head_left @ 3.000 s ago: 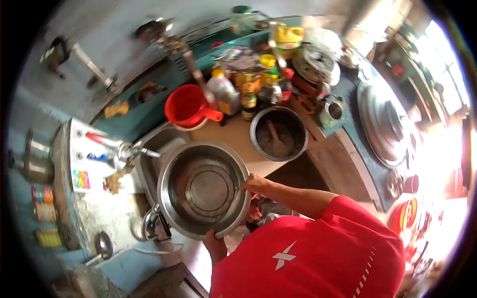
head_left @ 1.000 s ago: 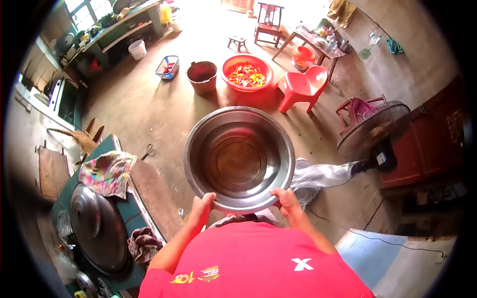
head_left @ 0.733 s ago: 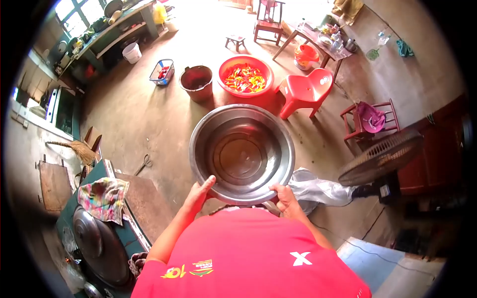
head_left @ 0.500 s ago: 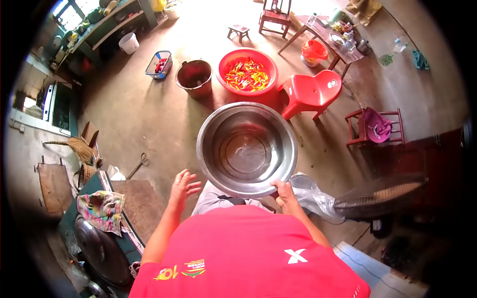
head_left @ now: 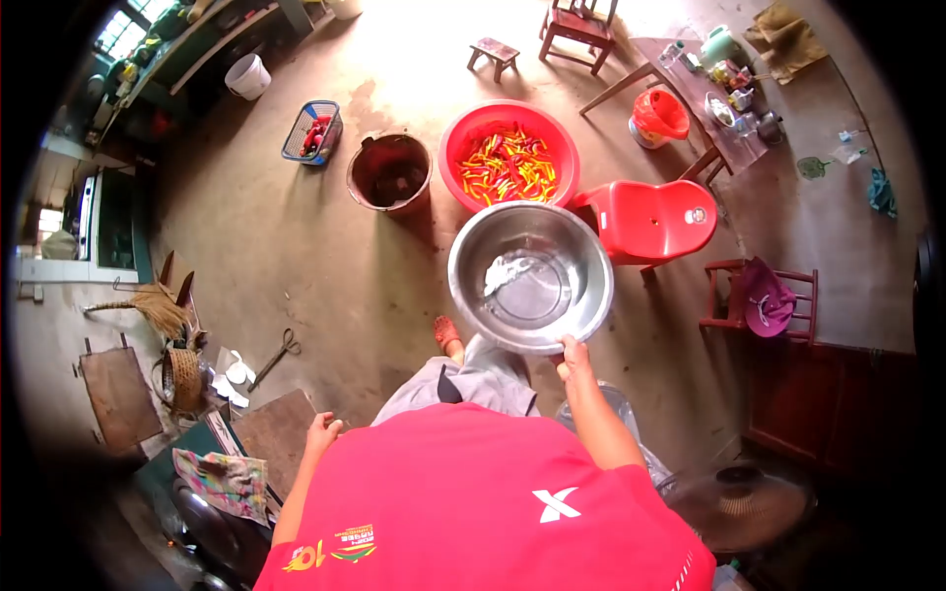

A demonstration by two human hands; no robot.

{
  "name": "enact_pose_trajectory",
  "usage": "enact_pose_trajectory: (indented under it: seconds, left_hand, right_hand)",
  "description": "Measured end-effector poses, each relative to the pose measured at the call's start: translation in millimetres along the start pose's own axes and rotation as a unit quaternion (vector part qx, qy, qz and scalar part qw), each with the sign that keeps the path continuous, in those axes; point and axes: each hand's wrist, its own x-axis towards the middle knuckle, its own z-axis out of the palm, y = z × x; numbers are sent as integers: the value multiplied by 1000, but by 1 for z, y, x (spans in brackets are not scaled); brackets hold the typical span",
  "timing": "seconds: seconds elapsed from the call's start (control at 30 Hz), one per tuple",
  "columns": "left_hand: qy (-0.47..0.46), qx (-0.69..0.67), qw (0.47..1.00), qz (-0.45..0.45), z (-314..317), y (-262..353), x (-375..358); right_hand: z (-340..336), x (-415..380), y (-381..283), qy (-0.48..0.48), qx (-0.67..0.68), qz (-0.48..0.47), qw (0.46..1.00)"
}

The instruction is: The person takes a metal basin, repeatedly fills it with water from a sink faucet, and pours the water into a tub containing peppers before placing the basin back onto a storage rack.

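Right hand: the right hand (head_left: 574,357) pinches the near rim of a wide, round stainless-steel basin (head_left: 530,277), thumb over the edge – the arm reaches forward from the red sleeve.
Basin: held out in front of the person, above the dirt floor, mouth up and roughly level; its inner bottom shows a bright glare patch.
Left hand: the left hand (head_left: 321,431) hangs low at the person's side with fingers loosely curled, holding nothing, near a brown board (head_left: 274,433) at the end of a green counter.
Beyond the basin: a large red plastic tub of red, yellow and orange chillies (head_left: 509,158) stands on the floor, just past the basin's far rim in this view.
Beside the tub: a dark brown bucket (head_left: 389,175) to its left, and further left a small blue wire basket (head_left: 311,131) with red contents.
To the right: a red plastic stool (head_left: 650,219) close to the basin's right edge – behind it a wooden table (head_left: 698,91) with an orange bucket (head_left: 659,115) underneath.
Floor, left: a pair of scissors (head_left: 278,348) lies well apart from the hands, near a straw broom (head_left: 148,305).
Counter: a patterned cloth (head_left: 224,481) lies on the green counter below the left hand.
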Motion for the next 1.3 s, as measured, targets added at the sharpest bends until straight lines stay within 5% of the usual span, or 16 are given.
enact_pose_trajectory:
  seconds: [0.3, 0.43, 0.67, 1.0, 1.2, 1.3]
  left_hand:
    - [33, 26, 998, -52, -2, 122, 6]
    - [31, 127, 991, 11, -10, 97, 36]
    - [18, 1, 995, -101, 21, 227, 1]
    - [47, 1, 994, -98, 13, 201, 21]
    - [61, 9, 988, -145, 5, 250, 27]
    - [47, -10, 989, -138, -8, 222, 49]
  right_hand:
    - [78, 155, -42, 63, 26, 24, 997]
    - [119, 171, -71, 130, -26, 71, 989]
    - [151, 203, -117, 145, -98, 94, 980]
    - [192, 244, -190, 158, -227, 99, 956]
    - [202, 255, -229, 228, -408, 3, 884]
    - [195, 281, -242, 276, -468, -10, 839]
